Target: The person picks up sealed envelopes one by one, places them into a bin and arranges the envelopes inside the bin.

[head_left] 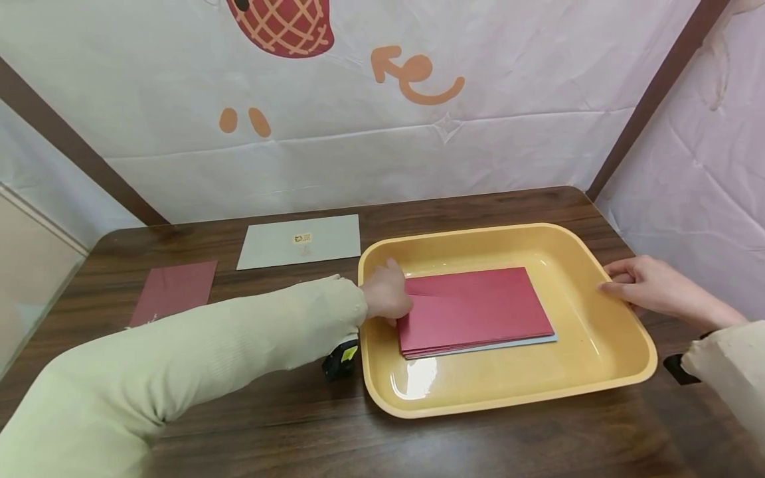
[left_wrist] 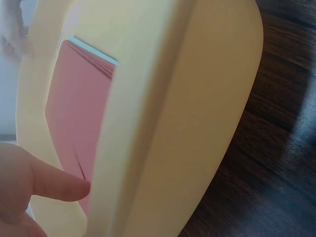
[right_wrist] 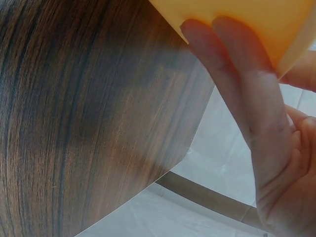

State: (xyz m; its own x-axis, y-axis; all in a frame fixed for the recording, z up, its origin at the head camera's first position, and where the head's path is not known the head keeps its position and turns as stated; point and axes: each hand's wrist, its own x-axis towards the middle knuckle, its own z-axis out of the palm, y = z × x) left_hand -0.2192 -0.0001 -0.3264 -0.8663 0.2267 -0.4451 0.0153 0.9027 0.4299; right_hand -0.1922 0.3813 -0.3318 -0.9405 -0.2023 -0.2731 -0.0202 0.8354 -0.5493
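Observation:
A yellow plastic tray (head_left: pixel 508 392) stands on the table. In its left half lies a stack of dark red envelopes (head_left: pixel 472 309), with a light blue one (head_left: pixel 540 340) showing underneath along the near edge. My left hand (head_left: pixel 385 292) reaches over the tray's left wall, right at the stack's left edge. In the left wrist view its straight thumb (left_wrist: pixel 59 185) overlaps the red stack beside the rim; the other fingers are mostly hidden. My right hand (head_left: pixel 648 282) grips the tray's right wall, two fingers (right_wrist: pixel 237 54) against the outside and the thumb over the rim.
A pale grey-green envelope (head_left: pixel 269 245) with a small gold sticker lies on the table behind the left forearm. Another dark red envelope (head_left: pixel 176 289) lies further left, partly covered by the sleeve. A white printed cloth (head_left: pixel 358 166) hangs behind the wooden table (head_left: pixel 287 425).

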